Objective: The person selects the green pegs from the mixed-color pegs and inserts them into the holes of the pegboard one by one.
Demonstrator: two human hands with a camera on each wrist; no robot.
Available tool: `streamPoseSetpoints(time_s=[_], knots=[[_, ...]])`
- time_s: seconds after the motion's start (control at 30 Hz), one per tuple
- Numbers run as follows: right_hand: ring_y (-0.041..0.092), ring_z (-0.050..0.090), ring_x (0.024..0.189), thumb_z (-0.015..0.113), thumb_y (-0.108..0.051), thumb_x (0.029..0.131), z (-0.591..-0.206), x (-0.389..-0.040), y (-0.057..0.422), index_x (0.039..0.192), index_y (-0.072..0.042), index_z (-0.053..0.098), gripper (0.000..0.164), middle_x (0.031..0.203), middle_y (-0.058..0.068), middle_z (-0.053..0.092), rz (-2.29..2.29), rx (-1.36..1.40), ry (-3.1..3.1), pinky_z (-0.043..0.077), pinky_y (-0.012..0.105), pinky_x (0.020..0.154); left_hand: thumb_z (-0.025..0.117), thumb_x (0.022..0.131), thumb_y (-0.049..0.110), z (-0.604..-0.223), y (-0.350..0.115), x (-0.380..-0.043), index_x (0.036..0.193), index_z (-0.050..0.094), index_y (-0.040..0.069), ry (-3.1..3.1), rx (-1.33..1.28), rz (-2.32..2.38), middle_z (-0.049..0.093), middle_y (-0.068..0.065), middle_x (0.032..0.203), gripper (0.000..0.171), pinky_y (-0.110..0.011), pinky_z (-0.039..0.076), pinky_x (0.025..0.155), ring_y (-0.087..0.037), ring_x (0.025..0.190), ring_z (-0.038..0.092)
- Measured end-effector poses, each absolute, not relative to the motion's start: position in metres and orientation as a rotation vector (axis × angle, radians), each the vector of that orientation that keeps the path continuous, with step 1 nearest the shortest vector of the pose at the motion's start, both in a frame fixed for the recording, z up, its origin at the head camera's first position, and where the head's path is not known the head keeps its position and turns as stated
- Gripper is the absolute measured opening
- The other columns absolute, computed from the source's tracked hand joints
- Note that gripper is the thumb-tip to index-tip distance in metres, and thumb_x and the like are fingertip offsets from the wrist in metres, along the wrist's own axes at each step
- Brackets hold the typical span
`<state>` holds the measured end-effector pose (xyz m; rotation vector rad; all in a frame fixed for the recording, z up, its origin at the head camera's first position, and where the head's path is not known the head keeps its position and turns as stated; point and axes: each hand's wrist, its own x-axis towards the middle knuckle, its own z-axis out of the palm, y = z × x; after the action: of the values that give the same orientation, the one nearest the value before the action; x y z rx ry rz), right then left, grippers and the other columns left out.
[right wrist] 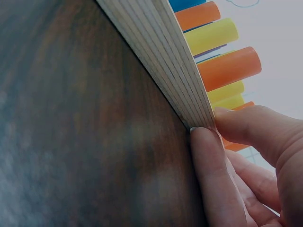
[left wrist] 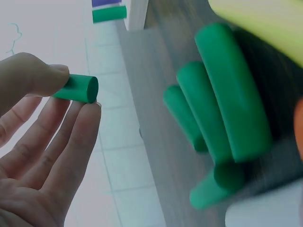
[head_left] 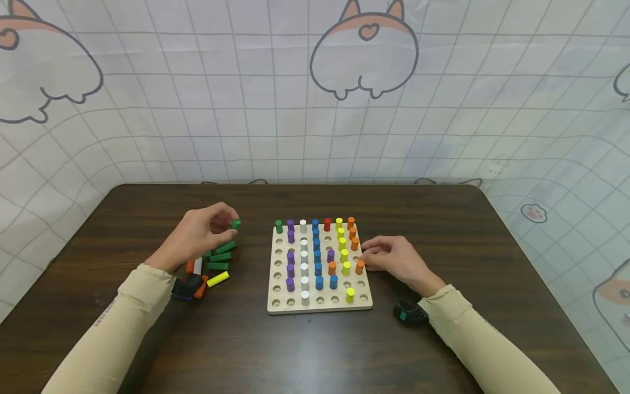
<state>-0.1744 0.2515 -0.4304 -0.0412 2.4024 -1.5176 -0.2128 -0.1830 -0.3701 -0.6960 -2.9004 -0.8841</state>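
Observation:
My left hand pinches a short green peg between thumb and fingertips, above the left part of the table. Below it lie several loose green pegs. A square wooden pegboard lies flat in the middle, holding upright pegs in purple, white, blue, yellow and orange, plus a red peg and a green peg in the far row. My right hand grips the board's right edge, its thumb at the top rim and a finger against the layered side.
Beside the green pegs are a loose yellow peg, a white peg and orange pegs, partly hidden by the left wrist's black device. Another black wrist device is on the right wrist. A patterned curtain hangs behind the dark table.

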Motion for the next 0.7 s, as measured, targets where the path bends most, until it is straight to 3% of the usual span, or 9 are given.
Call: streamPoseSetpoints(time_s=[0.47, 0.7], knots=[[0.014, 0.078, 0.094, 0.077, -0.023, 0.093, -0.43, -0.174, 0.253, 0.127, -0.005, 0.069, 0.04, 0.111, 0.01, 0.079, -1.518, -0.014, 2.391, 0.065, 0.036, 0.089, 0.076, 0.093, 0.012, -0.379, -0.149, -0.217, 0.116, 0.063, 0.012, -2.839, -0.722, -1.017, 0.073, -0.008, 0.109, 0.026, -0.046, 0.063, 0.091, -0.024, 0.102, 0.075], [0.014, 0.077, 0.092, 0.078, -0.023, 0.092, -0.429, -0.173, 0.253, 0.127, -0.004, 0.069, 0.041, 0.105, 0.008, 0.079, -1.514, -0.037, 2.402, 0.065, 0.035, 0.087, 0.076, 0.093, 0.011, -0.384, -0.137, -0.217, 0.116, 0.064, 0.009, -2.786, -0.753, -1.108, 0.074, -0.01, 0.108, 0.026, -0.045, 0.063, 0.09, -0.025, 0.101, 0.074]])
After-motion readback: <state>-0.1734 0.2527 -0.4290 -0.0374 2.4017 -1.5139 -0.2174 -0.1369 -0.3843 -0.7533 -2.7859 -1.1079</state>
